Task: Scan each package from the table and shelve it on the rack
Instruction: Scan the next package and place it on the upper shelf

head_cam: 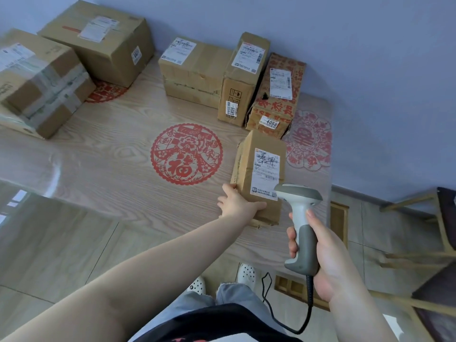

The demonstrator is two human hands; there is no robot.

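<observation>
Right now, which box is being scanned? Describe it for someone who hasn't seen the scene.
Start at the big red round paper-cut in the middle of the wooden table. Just right of it, nearest the person, lies a small plain brown box. Unlike its neighbours, its white label has handwriting, the left hand holds it, and the scanner points at it.

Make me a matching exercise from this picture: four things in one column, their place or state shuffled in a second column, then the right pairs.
Things:
1. barcode scanner
2. nearest box
3. box numbered 4068
4. round red paper-cut

Places or states:
A. lying flat on the table's middle
B. gripped by the right hand
C. printed with red characters, near the table's far right edge
D. held at its near corner by the left hand

Pairs: 1-B, 2-D, 3-C, 4-A
</observation>
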